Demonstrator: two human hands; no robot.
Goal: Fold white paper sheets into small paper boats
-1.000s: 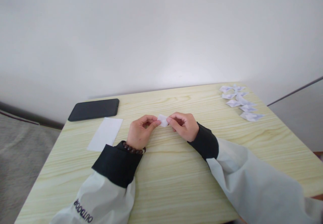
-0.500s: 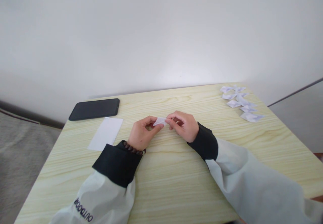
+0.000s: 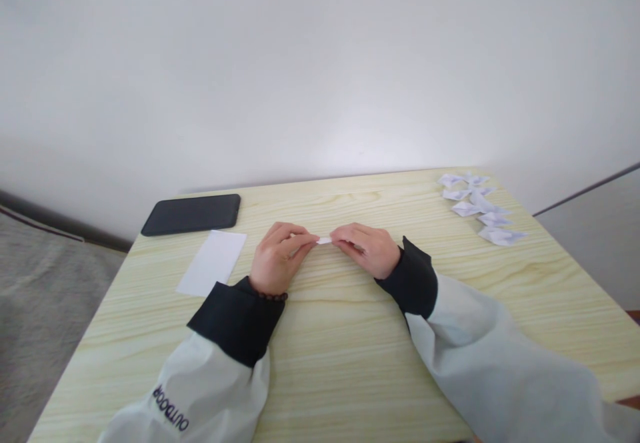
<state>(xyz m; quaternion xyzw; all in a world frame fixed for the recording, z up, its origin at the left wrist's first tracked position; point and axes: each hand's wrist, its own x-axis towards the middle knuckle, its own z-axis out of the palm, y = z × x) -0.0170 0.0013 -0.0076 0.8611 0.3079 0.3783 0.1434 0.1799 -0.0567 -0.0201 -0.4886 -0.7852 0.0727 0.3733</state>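
Note:
Between my two hands is a small folded white paper [image 3: 325,240], of which only a narrow strip shows. My left hand [image 3: 281,256] pinches its left end between thumb and fingers. The right end is pinched the same way by my right hand [image 3: 366,248]. Fingertips cover both ends of the paper. White paper sheets [image 3: 213,263] lie flat on the table, left of my left hand. Several folded white paper boats [image 3: 467,210] sit in a cluster at the far right.
A black smartphone [image 3: 191,214] lies at the back left of the light wooden table [image 3: 340,363]. A white wall [image 3: 320,76] rises behind the table's far edge. Grey floor [image 3: 45,296] shows at the left.
The folded paper has turned from a wider pointed shape to a thin strip. My left hand has rolled over, and both hands now pinch opposite ends.

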